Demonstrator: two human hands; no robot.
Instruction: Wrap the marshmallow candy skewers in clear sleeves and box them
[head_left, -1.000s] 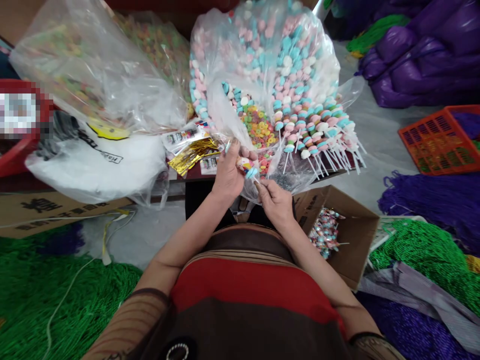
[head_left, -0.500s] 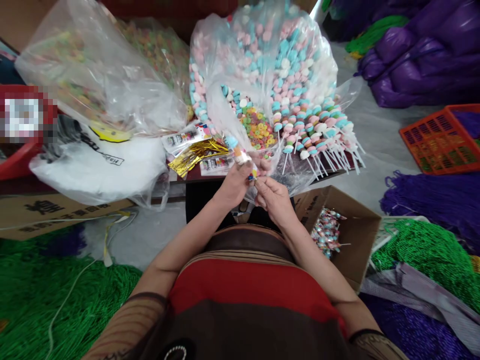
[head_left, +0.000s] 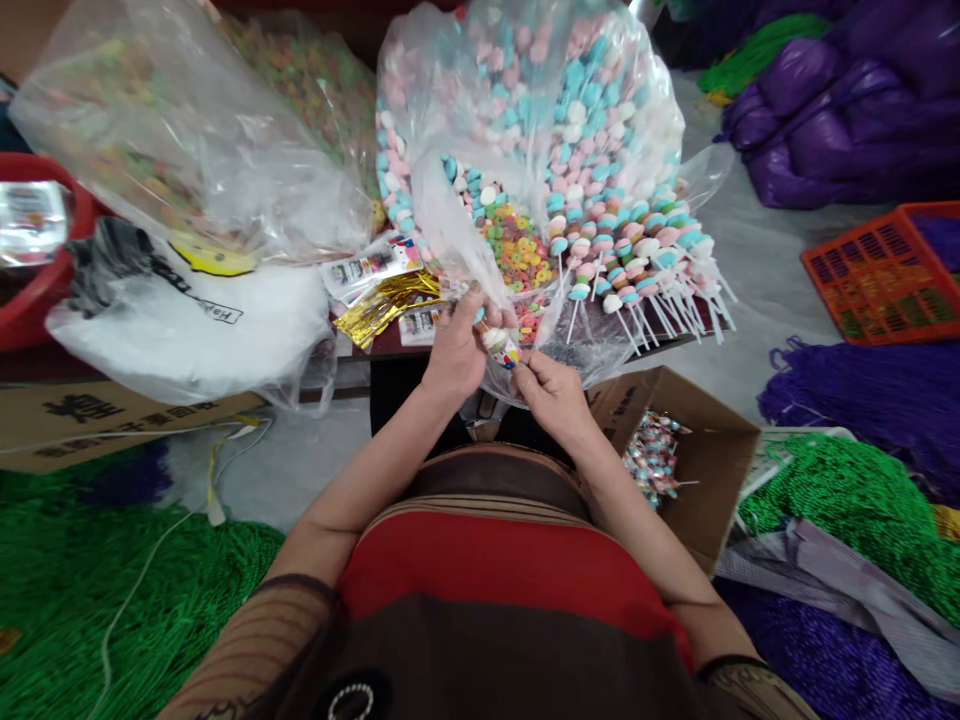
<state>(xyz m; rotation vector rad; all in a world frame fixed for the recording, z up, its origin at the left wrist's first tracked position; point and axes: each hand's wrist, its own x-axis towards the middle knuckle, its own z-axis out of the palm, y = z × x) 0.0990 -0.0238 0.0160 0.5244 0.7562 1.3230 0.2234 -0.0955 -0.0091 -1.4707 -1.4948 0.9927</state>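
Observation:
A wrapped candy skewer lies slantwise between my two hands. My left hand is closed around its upper end, thumb and fingers on the clear wrapper. The fingertips of my right hand pinch the lower end, where the wrapper has a coloured print. Just beyond them, an open plastic bag holds ring-shaped gummies. Gold twist ties and printed wrappers lie left of my left hand. Several unwrapped candy skewers are piled to the right, with white sticks pointing toward me.
A large bag of marshmallows stands at the back, with a bag of gummies to its left. A white bag and red basin are at left. Below right, a cardboard box holds wrapped candy, near an orange crate.
My left hand has shifted up and left along the candy, with its fingers now around the upper end. My right hand still pinches the lower end, and the printed part shows more.

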